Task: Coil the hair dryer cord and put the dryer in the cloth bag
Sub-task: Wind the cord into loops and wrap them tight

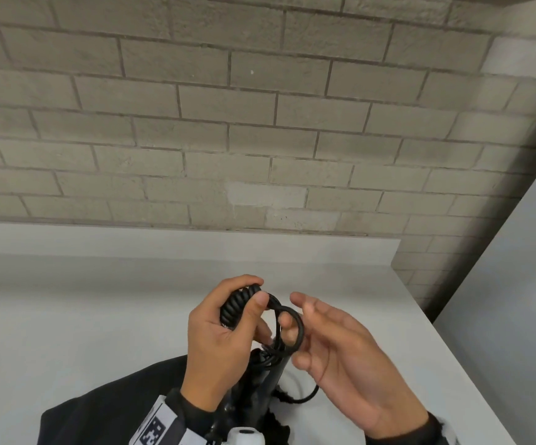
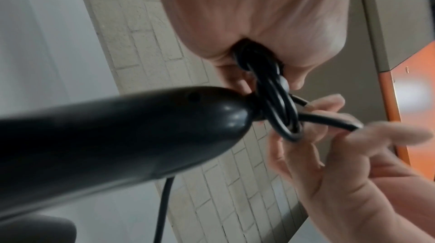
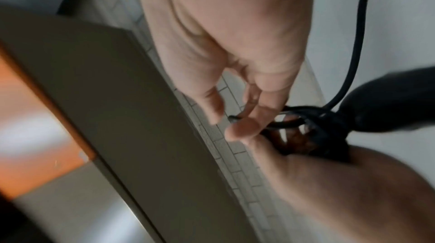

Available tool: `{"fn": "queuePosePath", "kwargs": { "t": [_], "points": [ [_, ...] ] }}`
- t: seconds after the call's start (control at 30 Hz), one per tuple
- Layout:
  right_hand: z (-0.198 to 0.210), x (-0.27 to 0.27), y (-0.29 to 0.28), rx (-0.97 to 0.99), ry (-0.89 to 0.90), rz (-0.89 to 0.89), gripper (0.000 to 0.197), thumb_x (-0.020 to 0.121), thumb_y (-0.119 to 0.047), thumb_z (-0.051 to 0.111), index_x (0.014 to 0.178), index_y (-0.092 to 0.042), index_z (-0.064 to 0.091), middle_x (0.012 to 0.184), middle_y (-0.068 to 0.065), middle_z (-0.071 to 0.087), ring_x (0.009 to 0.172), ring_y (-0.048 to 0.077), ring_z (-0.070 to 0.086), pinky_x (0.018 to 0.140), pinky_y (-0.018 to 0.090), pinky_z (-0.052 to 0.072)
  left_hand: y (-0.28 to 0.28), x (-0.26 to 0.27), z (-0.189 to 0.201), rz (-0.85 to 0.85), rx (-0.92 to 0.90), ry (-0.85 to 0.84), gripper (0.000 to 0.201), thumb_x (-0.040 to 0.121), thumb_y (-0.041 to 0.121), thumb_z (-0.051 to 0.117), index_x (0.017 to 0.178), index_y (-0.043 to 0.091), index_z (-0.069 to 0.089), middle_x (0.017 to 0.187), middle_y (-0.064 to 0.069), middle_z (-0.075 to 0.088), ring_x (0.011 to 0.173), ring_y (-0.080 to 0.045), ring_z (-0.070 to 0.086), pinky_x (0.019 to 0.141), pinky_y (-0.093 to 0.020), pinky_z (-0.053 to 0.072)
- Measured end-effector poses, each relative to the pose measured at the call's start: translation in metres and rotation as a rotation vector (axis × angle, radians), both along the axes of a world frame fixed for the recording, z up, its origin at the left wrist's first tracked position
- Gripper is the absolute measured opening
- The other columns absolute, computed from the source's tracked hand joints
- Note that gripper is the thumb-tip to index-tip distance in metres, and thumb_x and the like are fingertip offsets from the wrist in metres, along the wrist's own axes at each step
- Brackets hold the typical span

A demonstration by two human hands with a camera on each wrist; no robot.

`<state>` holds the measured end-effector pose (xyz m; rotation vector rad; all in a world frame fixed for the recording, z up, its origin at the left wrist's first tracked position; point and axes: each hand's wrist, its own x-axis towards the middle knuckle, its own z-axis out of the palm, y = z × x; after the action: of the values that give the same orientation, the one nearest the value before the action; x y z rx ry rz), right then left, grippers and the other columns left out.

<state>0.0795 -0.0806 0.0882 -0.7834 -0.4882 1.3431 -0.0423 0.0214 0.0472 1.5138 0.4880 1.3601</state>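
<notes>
The left hand (image 1: 225,342) is clenched around the bunched spiral section of the black hair dryer cord (image 1: 287,329), thumb pressed over the coils, held above the white counter (image 1: 100,303) near its 6 o'clock edge. Loops of the cord hang from this fist toward 5 o'clock, down to the end of the black hair dryer handle (image 2: 117,135), which points up from below the hands. The right hand (image 1: 340,351), at 3 o'clock of the left, has its fingers loosely spread; in the left wrist view its fingertips (image 2: 329,105) touch a strand of cord, without a firm grasp. A black cloth bag (image 1: 106,409) lies on the counter at 7 o'clock, under the left wrist. A grey brick wall (image 1: 260,123) stands behind the counter.
</notes>
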Motion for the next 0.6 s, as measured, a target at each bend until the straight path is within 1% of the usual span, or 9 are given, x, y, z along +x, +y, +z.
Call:
{"fn": "queuePosePath", "kwargs": {
  "t": [0.07, 0.17, 0.27, 0.33, 0.37, 0.43, 0.5, 0.57, 0.6],
  "points": [
    [-0.009, -0.011, -0.003, 0.088, -0.206, -0.102, 0.053, 0.070, -0.011, 0.081, 0.117, -0.004, 0.057, 0.090, 0.019, 0.069, 0.072, 0.023, 0.062, 0.060, 0.029, 0.053, 0.002, 0.001, 0.001, 0.033, -0.019, 0.001, 0.015, 0.084, 0.020, 0.068, 0.099, 0.015, 0.069, 0.072, -0.009, 0.068, 0.042, -0.025, 0.062, 0.048, -0.033, 0.057],
    [-0.028, -0.028, -0.009, 0.054, -0.672, -0.367, 0.044, 0.068, -0.003, 0.083, 0.102, -0.028, 0.068, 0.096, 0.007, 0.073, 0.078, 0.019, 0.066, 0.075, 0.026, 0.055, 0.003, 0.002, 0.000, 0.070, -0.027, -0.009, 0.015, 0.084, 0.022, 0.068, 0.098, 0.016, 0.070, 0.072, -0.009, 0.068, 0.039, -0.022, 0.056, 0.046, -0.028, 0.053],
    [-0.042, -0.042, -0.011, 0.052, -1.075, -0.588, 0.036, 0.072, -0.014, 0.083, 0.094, -0.040, 0.070, 0.096, -0.009, 0.069, 0.080, 0.014, 0.064, 0.074, 0.018, 0.052, 0.001, 0.003, -0.002, 0.076, -0.016, -0.005, 0.016, 0.084, 0.023, 0.068, 0.098, 0.017, 0.070, 0.072, -0.008, 0.068, 0.041, -0.022, 0.058, 0.047, -0.030, 0.055],
    [-0.046, -0.044, -0.012, 0.080, -1.196, -0.654, 0.022, 0.078, -0.023, 0.077, 0.090, -0.040, 0.070, 0.090, -0.013, 0.069, 0.080, 0.011, 0.064, 0.070, 0.009, 0.047, 0.000, 0.004, -0.002, 0.080, -0.003, 0.001, 0.016, 0.084, 0.023, 0.068, 0.099, 0.017, 0.070, 0.073, -0.005, 0.069, 0.045, -0.022, 0.063, 0.051, -0.035, 0.058],
    [-0.045, -0.043, -0.013, 0.053, -1.193, -0.651, 0.020, 0.080, -0.021, 0.076, 0.088, -0.038, 0.070, 0.086, -0.013, 0.069, 0.079, 0.011, 0.064, 0.070, 0.008, 0.046, -0.001, 0.004, -0.002, 0.085, 0.006, 0.005, 0.017, 0.085, 0.023, 0.068, 0.100, 0.017, 0.070, 0.074, -0.003, 0.069, 0.048, -0.022, 0.066, 0.054, -0.037, 0.060],
    [-0.037, -0.039, -0.015, -0.018, -1.061, -0.563, 0.023, 0.084, -0.012, 0.073, 0.086, -0.034, 0.070, 0.084, -0.009, 0.072, 0.081, 0.011, 0.067, 0.074, 0.013, 0.050, -0.001, 0.005, -0.002, 0.098, 0.014, 0.006, 0.017, 0.085, 0.024, 0.068, 0.100, 0.017, 0.070, 0.078, -0.001, 0.071, 0.054, -0.022, 0.070, 0.059, -0.039, 0.061],
    [-0.026, -0.034, -0.016, -0.056, -0.845, -0.497, 0.019, 0.085, -0.009, 0.071, 0.085, -0.028, 0.073, 0.082, -0.001, 0.076, 0.080, 0.011, 0.071, 0.077, 0.019, 0.054, -0.001, 0.004, -0.002, 0.100, 0.011, -0.009, 0.017, 0.084, 0.021, 0.068, 0.100, 0.016, 0.070, 0.079, 0.000, 0.072, 0.058, -0.021, 0.072, 0.062, -0.037, 0.062],
    [-0.015, -0.025, -0.019, -0.056, -0.576, -0.456, 0.007, 0.080, -0.014, 0.072, 0.083, -0.019, 0.076, 0.077, 0.007, 0.075, 0.074, 0.018, 0.072, 0.070, 0.025, 0.057, -0.001, 0.004, -0.002, 0.100, 0.026, -0.011, 0.016, 0.084, 0.019, 0.068, 0.100, 0.016, 0.070, 0.080, 0.001, 0.072, 0.060, -0.020, 0.073, 0.063, -0.033, 0.061],
    [-0.010, -0.020, -0.022, -0.055, -0.416, -0.410, 0.009, 0.075, -0.017, 0.071, 0.081, -0.014, 0.077, 0.073, 0.008, 0.072, 0.069, 0.021, 0.070, 0.065, 0.027, 0.058, -0.001, 0.004, -0.002, 0.099, 0.034, -0.009, 0.016, 0.084, 0.019, 0.069, 0.100, 0.017, 0.070, 0.080, 0.001, 0.073, 0.061, -0.020, 0.073, 0.063, -0.032, 0.061]
  ]
}}
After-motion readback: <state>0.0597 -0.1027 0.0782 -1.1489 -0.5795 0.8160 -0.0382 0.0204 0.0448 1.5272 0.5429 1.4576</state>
